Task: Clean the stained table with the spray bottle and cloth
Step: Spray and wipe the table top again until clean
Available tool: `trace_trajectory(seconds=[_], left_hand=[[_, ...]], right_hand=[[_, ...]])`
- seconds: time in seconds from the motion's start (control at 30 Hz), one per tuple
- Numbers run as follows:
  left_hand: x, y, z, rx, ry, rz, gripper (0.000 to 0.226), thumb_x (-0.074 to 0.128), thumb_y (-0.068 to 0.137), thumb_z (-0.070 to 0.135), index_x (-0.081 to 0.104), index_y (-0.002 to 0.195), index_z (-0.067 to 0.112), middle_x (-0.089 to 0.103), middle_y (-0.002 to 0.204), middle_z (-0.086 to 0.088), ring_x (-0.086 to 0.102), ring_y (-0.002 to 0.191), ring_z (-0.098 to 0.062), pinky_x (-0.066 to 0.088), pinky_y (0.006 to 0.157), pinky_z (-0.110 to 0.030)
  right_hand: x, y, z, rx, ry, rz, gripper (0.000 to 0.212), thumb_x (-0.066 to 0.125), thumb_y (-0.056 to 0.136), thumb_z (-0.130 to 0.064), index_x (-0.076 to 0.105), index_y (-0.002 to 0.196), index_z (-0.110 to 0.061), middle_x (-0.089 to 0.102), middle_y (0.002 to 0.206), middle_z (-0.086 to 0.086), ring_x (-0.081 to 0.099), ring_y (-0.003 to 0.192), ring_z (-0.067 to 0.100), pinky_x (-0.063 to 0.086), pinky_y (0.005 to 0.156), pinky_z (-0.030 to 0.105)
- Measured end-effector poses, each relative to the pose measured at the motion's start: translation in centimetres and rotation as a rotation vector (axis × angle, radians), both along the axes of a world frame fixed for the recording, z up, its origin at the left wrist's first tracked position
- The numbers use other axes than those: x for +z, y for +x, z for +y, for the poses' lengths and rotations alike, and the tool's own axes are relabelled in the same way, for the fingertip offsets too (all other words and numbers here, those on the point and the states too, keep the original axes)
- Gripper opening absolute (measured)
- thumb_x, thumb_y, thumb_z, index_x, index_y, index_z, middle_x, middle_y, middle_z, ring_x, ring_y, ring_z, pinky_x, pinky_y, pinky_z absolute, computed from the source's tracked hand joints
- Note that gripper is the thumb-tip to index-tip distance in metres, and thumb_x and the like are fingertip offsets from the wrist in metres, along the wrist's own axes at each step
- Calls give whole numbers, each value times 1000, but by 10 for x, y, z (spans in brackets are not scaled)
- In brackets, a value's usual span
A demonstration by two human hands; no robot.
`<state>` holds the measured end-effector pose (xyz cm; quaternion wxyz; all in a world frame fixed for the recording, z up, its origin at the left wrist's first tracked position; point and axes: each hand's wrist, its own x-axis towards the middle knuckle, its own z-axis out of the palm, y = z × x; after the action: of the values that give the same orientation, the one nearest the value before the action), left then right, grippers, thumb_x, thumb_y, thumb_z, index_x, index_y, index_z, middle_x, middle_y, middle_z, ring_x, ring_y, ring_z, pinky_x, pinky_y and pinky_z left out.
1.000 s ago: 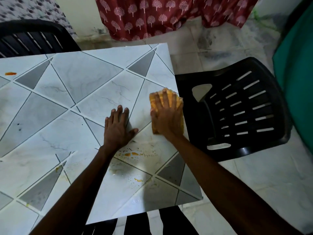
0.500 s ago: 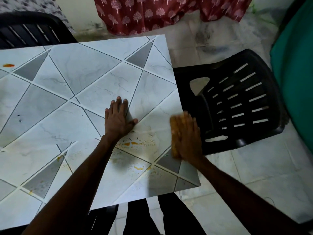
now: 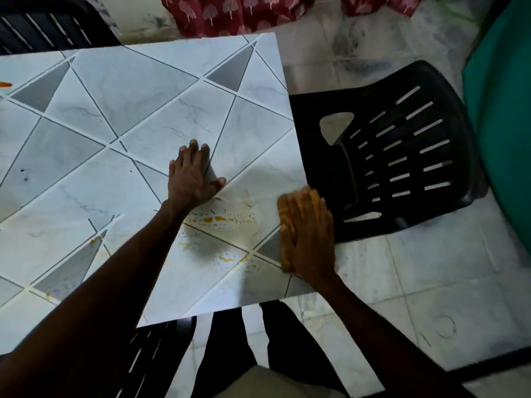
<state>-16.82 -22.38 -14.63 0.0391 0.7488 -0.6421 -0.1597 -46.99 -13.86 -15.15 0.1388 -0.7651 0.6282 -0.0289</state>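
**At the table's right edge, a cloth pressed flat beside the stains**

At the right edge of the table, an orange cloth was pinned under the right hand, the palm laid flat and the fingers stretched out over it rather than curled round it. The cloth sat partly over the edge, just beside a black chair. The left hand was spread wide and empty on the tabletop, left of the cloth, bracing.

Orange stains were seen between the two hands, with more spots nearer the body and a wet-looking sheen around them. A further smear was left at the far left edge, and small dark specks lay on the left part of the top. No spray bottle was in view.

The step in hand was judged to be wiping, with much of the task left. It would be done well if the cloth were drawn leftward across the stains with even pressure, in overlapping passes, and then folded to a clean face so the residue was lifted rather than smeared. Care would be needed so that liquid was not pushed off the edge onto the chair.
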Motion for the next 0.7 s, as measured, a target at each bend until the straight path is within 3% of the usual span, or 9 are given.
trace_trajectory(seconds=[0.2, 0.4, 0.5, 0.7], left_hand=[[5, 0, 1, 19, 41, 26, 95, 63, 83, 59, 18, 155, 15, 10, 164, -13, 10, 150, -36, 19, 118, -55], [3, 1, 2, -5, 31, 33, 95, 63, 83, 59, 19, 155, 14, 13, 163, -15, 13, 148, -38, 24, 114, -58], [5, -3, 3, 0, 31, 19, 92, 63, 82, 57, 24, 152, 13, 18, 161, -17, 19, 146, -39, 28, 112, -58], [12, -9, 24, -8, -10, 38, 79, 49, 83, 59, 40, 146, 12, 35, 154, -17, 35, 140, -38, 37, 108, -51]], right_hand=[[-5, -30, 53, 42, 103, 29, 63, 27, 104, -52, 13, 162, -32, 2, 171, 5, 5, 157, 35, 21, 121, 56], [1, 26, -58, -65, 30, 32, 63, 28, 102, -52, 18, 161, -30, 14, 169, 11, 19, 151, 43, 26, 117, 62], [7, 60, -96, -122, 12, 82, 65, 31, 99, -50, 23, 159, -28, 20, 167, 10, 20, 150, 46, 20, 117, 65], [15, 21, 14, 252, -46, 98, 68, 31, 104, -49, 4, 163, -29, 1, 171, 5, -2, 156, 41, 11, 121, 64]])
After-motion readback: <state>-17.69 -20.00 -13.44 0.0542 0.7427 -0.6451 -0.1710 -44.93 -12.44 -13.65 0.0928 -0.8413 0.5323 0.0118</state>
